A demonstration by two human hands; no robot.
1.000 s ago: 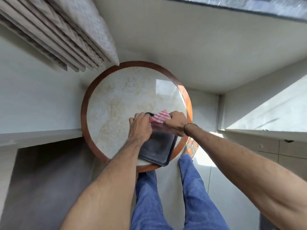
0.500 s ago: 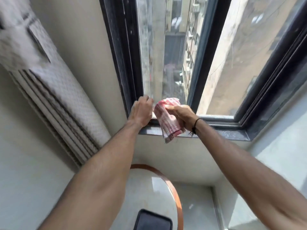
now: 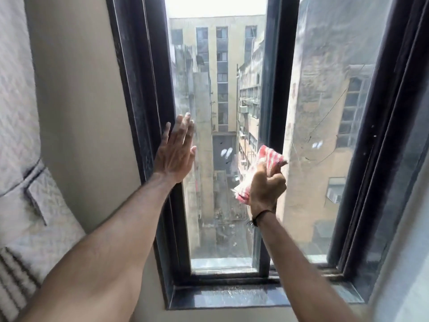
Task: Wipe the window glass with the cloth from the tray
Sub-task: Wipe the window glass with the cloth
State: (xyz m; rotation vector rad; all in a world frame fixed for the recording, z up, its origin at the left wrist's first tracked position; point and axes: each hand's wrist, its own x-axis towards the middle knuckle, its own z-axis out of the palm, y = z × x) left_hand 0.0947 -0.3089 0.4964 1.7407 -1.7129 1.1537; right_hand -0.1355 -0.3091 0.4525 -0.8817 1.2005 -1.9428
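One cloth in right hand; two panes, seemingly.

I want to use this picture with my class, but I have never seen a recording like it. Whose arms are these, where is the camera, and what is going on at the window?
There is no machine here. A person wears a wide-angle camera on the head, so you look forward and down along their own two bare arms. That lens bends straight lines, which is why the window frame leans.

The right hand, with a dark band at the wrist, is closed around a bunched red and white checked cloth, raised in front of the narrow glass pane beside the dark centre bar. The left hand is open and flat, fingers spread, at the pane's left edge where glass meets frame. It holds nothing.

Through the glass you see buildings outside. A pale quilted curtain hangs at far left. Whether the cloth touches the glass cannot be told.
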